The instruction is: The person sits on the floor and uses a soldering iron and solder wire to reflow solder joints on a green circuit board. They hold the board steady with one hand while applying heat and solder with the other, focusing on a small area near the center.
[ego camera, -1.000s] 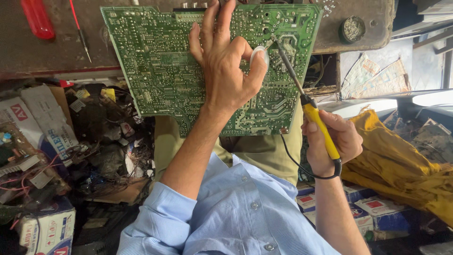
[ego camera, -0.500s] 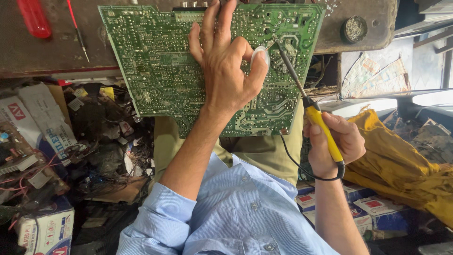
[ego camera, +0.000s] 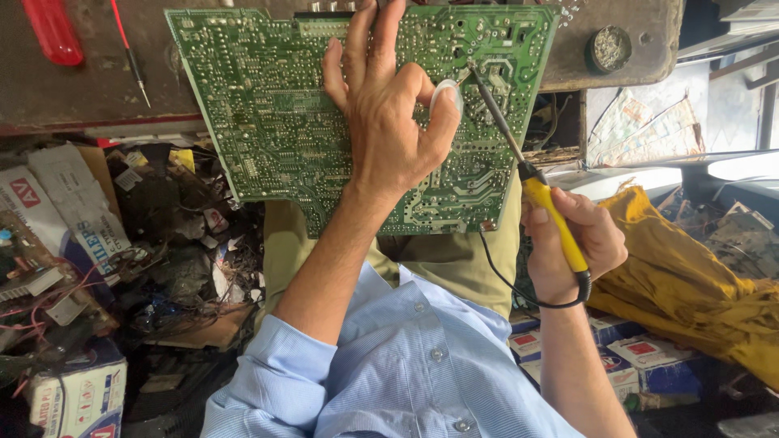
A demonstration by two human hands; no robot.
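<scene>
A large green circuit board (ego camera: 260, 105) lies solder side up on the edge of a worn wooden bench (ego camera: 81, 89) and over my lap. My left hand (ego camera: 385, 122) rests flat on the board's middle, fingers spread. Its thumb and forefinger pinch what looks like a thin solder wire near the board's right part. My right hand (ego camera: 568, 251) grips the yellow handle of a soldering iron (ego camera: 552, 215). The iron's dark tip touches the board just beside my left thumb. A black cord loops from the handle's end.
A red screwdriver handle (ego camera: 53, 32) and a thin red probe (ego camera: 130, 57) lie on the bench at far left. A round tin (ego camera: 610, 49) sits at the bench's right. Scrap wires and parts (ego camera: 162, 259), cardboard boxes (ego camera: 77, 397) and a yellow cloth (ego camera: 690, 284) crowd the sides.
Hardly anything differs: the iron's tip has crept slightly up the board, and both hands stay where they were.
</scene>
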